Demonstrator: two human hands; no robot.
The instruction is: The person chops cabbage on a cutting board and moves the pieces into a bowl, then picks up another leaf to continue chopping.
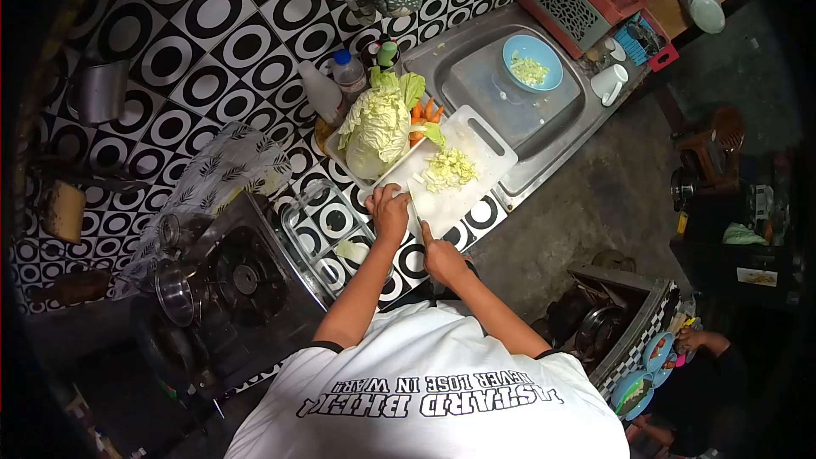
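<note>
- The person is cutting veg at the near corner of the cutting board – the work looks like slicing, judging by the chopped cabbage lying mid-board.
- Right hand is clenching round the handle of a knife; the blade is pointing away from the body, twd the left hand.
- Left hand is pressing down at the board's edge, knuckles up, fingers curled. What's under it is hidden, so can't tell whether it's grasping anything.
- To do this well, prob.: fingertips tucked behind the knuckles, blade riding just beside them, short even strokes, cut pieces pushed up to the pile.
- Both forearms are reaching fwd from the white T-shirt, elbows bent, wrists near each other – right wrist sitting closer to the body.
- Whole napa cabbage is lying on a tray beside the board, carrots touching it.
- A blue bowl w/ more shreds is sitting in the sink, well apart from the hands.
- Stove is standing to the left; another person's hand is showing low right, by some plates.
</note>
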